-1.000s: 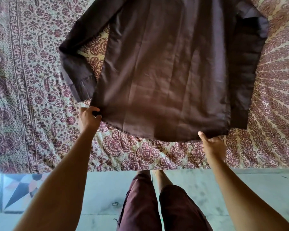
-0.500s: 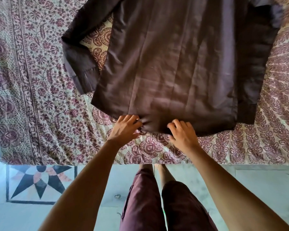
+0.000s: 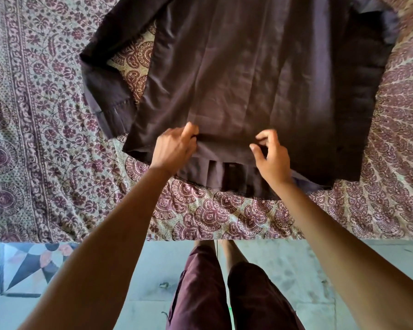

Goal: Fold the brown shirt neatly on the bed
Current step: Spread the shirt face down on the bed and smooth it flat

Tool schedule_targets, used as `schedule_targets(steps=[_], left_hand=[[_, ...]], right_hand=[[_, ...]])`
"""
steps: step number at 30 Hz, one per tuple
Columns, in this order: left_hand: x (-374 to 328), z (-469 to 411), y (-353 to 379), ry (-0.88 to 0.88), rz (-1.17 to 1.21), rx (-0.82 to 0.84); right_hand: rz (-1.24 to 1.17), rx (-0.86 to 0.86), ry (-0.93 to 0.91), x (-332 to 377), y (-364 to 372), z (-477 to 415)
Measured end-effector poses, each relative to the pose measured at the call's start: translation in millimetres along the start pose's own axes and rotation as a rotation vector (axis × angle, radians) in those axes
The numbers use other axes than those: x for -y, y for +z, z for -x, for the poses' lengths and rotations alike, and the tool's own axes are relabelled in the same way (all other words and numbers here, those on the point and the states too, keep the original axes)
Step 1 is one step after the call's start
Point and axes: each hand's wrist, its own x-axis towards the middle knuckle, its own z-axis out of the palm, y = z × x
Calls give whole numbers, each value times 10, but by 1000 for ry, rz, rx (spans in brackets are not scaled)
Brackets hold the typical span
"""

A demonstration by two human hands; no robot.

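Note:
The brown shirt [image 3: 248, 79] lies spread flat on the patterned bed cover [image 3: 45, 139], hem towards me. Its left sleeve [image 3: 105, 91] is bent down beside the body, and the right sleeve [image 3: 372, 103] lies along the right side. My left hand [image 3: 172, 148] grips the upper layer of the hem near its middle and has lifted it, so the lower layer shows underneath. My right hand [image 3: 272, 156] is a little to the right, thumb and curled fingers pinching the same raised edge. The collar end is cut off by the top of the view.
The bed's near edge [image 3: 224, 236] runs across the view just in front of my legs in maroon shorts [image 3: 224, 294]. Below it is a pale tiled floor [image 3: 343, 270] with a star-patterned tile [image 3: 29, 267] at the left.
My hands moved from the hem's two corners inward to its middle. They now pinch the upper layer and have lifted it, exposing the layer beneath.

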Motion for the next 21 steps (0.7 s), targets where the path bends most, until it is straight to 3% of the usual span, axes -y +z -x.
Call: schedule_targets(steps=[5, 8, 10, 14, 17, 21], left_hand=[[149, -246, 257, 134, -254, -28], [145, -143, 415, 6, -336, 163], [82, 17, 431, -54, -312, 214], [-147, 403, 414, 260, -85, 145], [-315, 605, 501, 427, -10, 248], [-426, 623, 587, 474, 7, 239]], right_hand=[[260, 5, -194, 8, -12, -240], [568, 94, -168, -64, 59, -142], [628, 136, -230, -102, 76, 10], [532, 294, -514, -238, 132, 413], [612, 464, -520, -338, 183, 641], [600, 401, -509, -328, 202, 647]])
